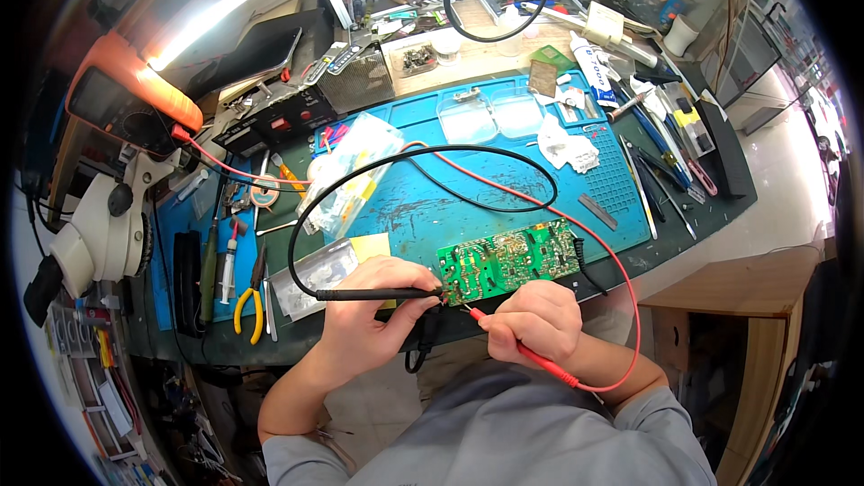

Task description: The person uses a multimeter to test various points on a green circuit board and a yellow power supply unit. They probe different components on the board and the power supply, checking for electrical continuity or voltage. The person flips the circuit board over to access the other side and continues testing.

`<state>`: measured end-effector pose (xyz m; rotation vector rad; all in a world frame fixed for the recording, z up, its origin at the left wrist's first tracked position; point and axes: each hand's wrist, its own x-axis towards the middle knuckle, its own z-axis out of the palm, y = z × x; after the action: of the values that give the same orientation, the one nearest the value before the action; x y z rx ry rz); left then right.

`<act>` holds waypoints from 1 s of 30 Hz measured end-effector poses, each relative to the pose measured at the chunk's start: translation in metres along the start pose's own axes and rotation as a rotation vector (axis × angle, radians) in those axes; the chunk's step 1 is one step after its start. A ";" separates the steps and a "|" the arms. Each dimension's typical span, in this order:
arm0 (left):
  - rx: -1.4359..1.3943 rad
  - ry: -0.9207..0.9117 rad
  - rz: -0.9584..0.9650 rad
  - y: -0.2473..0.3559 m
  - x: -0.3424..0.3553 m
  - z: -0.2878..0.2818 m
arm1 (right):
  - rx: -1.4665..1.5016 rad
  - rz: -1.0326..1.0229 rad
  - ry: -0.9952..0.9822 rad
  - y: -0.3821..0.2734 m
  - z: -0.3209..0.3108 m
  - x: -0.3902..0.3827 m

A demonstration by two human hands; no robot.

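Observation:
A green circuit board point(508, 261) lies solder side up at the near edge of the blue work mat point(432, 216). My left hand point(369, 310) is closed around a black test probe point(382, 294), its tip at the board's left end. Just below that end, my right hand point(538, 319) grips a red test probe point(549, 364), its bare metal tip pointing left, close to the board's lower left corner. Whether either tip touches metal is too small to tell. Red and black leads loop over the mat toward an orange multimeter point(135, 99) at the left.
Yellow-handled pliers point(250, 313), a syringe point(229, 265) and a white microscope point(99, 225) stand or lie to the left. A clear bag point(355, 175) and clear plastic box point(490, 114) rest on the mat. Tweezers and screwdrivers point(661, 148) crowd the right side.

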<state>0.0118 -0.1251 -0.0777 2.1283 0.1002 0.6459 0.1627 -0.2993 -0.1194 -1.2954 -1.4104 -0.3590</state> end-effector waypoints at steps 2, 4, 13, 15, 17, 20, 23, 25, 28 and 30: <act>0.008 0.003 0.008 -0.001 0.000 0.000 | -0.002 -0.001 0.011 0.000 0.001 0.000; 0.012 0.003 0.010 -0.001 0.000 0.000 | -0.004 -0.004 0.009 0.000 0.000 0.001; 0.025 -0.006 0.007 0.000 0.001 0.000 | -0.013 -0.018 0.006 0.000 0.000 0.002; 0.028 -0.005 0.013 0.000 0.002 0.000 | -0.011 -0.022 0.015 0.000 0.001 0.002; 0.030 0.000 0.006 0.001 0.001 0.000 | -0.008 -0.028 0.014 0.001 0.001 0.000; 0.034 0.004 -0.010 0.002 0.001 0.000 | -0.005 -0.034 0.007 0.001 0.001 -0.002; 0.042 0.000 -0.008 0.002 0.001 0.000 | -0.005 -0.033 0.014 0.001 0.001 -0.001; 0.048 -0.001 -0.002 0.002 0.001 -0.001 | -0.003 -0.033 0.015 0.001 0.001 0.000; 0.049 -0.002 0.002 0.001 0.000 -0.001 | 0.008 -0.029 -0.007 0.001 0.000 0.000; 0.042 0.000 0.006 0.000 0.001 0.000 | 0.011 -0.055 0.009 0.003 0.001 -0.004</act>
<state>0.0127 -0.1250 -0.0771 2.1701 0.1081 0.6523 0.1641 -0.2992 -0.1243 -1.2465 -1.4405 -0.3929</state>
